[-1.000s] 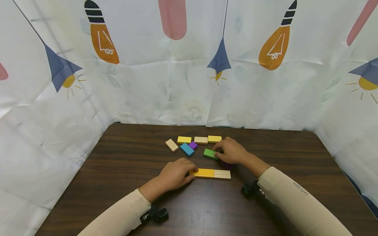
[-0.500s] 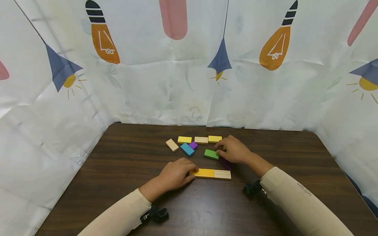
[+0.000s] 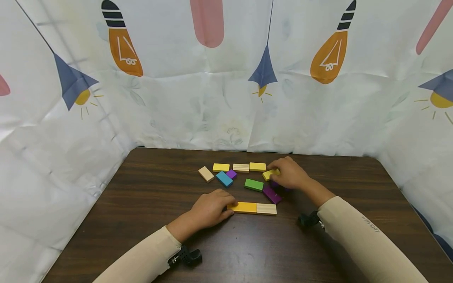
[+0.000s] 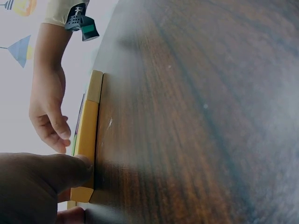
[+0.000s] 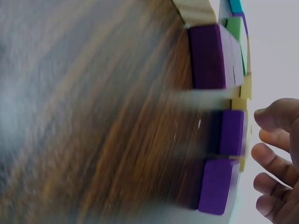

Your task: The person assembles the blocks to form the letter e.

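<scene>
My left hand (image 3: 210, 208) pinches the left end of an orange-yellow block (image 3: 245, 207), with the thumb on its near side in the left wrist view. A pale striped wood block (image 3: 266, 209) lies end to end with it on the right. My right hand (image 3: 288, 173) hovers over a yellow block (image 3: 269, 175), its fingertips overlapping that block in the head view. In the right wrist view the right hand's fingers are loosely bent and apart, with nothing between them. Purple blocks (image 5: 232, 133) lie beneath that hand, mostly hidden in the head view.
A green block (image 3: 254, 184) and a dark purple block (image 3: 271, 195) lie between the hands. Farther back are two yellow blocks (image 3: 221, 168), a striped wood block (image 3: 241, 168), a pale block (image 3: 206, 174), a blue block (image 3: 224, 179) and a small purple one (image 3: 231, 174).
My right hand has left the green block and moved right and slightly away, uncovering the dark purple block and part of the yellow one. The left hand has stayed still.
</scene>
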Demonstrator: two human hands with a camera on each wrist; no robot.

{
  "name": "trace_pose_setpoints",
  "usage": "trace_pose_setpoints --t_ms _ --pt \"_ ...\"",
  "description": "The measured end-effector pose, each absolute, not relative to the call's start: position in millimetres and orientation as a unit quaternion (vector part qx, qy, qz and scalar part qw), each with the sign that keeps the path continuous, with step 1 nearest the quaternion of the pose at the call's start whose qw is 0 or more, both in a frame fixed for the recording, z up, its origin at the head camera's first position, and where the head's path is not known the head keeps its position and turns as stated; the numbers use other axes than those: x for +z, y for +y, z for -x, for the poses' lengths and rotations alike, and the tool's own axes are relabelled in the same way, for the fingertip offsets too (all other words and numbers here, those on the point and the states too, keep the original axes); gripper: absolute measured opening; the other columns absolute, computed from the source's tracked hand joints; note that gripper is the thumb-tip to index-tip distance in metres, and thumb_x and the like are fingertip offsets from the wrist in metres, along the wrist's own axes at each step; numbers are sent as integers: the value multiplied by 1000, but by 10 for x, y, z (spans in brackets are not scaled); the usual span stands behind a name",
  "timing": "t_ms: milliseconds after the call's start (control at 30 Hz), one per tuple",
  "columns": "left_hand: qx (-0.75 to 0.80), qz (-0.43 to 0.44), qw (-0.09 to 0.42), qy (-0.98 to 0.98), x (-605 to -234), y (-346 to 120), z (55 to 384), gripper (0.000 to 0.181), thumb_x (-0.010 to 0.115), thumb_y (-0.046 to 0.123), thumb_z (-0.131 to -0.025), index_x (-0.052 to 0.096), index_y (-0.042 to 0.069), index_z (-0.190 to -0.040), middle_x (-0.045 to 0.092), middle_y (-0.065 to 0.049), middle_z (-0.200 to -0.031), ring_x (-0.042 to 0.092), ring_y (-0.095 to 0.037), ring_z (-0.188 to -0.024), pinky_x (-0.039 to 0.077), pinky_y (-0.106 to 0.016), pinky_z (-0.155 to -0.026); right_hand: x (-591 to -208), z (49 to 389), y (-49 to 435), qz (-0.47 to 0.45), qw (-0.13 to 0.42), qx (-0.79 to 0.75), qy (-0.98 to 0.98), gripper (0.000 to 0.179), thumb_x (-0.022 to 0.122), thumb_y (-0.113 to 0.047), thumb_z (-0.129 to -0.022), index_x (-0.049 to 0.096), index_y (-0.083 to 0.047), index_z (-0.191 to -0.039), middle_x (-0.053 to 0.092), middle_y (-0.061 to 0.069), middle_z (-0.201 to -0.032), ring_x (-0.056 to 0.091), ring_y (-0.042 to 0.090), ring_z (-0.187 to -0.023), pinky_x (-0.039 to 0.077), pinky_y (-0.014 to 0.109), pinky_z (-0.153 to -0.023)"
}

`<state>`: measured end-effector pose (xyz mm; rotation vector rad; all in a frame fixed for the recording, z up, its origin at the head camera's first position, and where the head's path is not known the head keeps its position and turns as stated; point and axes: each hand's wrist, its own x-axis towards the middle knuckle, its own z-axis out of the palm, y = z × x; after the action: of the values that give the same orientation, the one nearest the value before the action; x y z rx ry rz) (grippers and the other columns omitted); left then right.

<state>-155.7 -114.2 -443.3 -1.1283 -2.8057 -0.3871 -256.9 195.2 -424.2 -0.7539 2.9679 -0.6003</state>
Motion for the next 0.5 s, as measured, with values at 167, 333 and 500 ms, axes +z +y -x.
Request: trace_pose_setpoints --t_ms 167,333,500 --pt "-126 369 46 -920 -4438 -1146 1558 19 76 30 -95 74 22 -111 71 7 -112 63 -16 -108 57 -38 -71 -4255 2586 2024 246 10 -186 951 26 71 -16 -93 76 -6 -116 72 10 -116 57 36 -112 45 53 -98" --pt "-126 369 46 -920 -4442 -1150 1559 19 77 30 -94 74 22 -111 71 7 -112 63 -16 -107 57 -37 -70 -4237 2588 2058 253 10 -181 950 23 67 -9 -92 78 -7 -113 71 12 -117 56 39 -116 44 54 -100" --pt "-124 370 45 -920 -4444 -1147 1562 19 76 30 -95 74 22 -112 71 7 -112 63 -16 -107 57 -37 -71 -4239 2612 2090 245 15 -170 954 27 65 -3 -91 79 -7 -114 70 13 -119 54 42 -120 43 55 -102"
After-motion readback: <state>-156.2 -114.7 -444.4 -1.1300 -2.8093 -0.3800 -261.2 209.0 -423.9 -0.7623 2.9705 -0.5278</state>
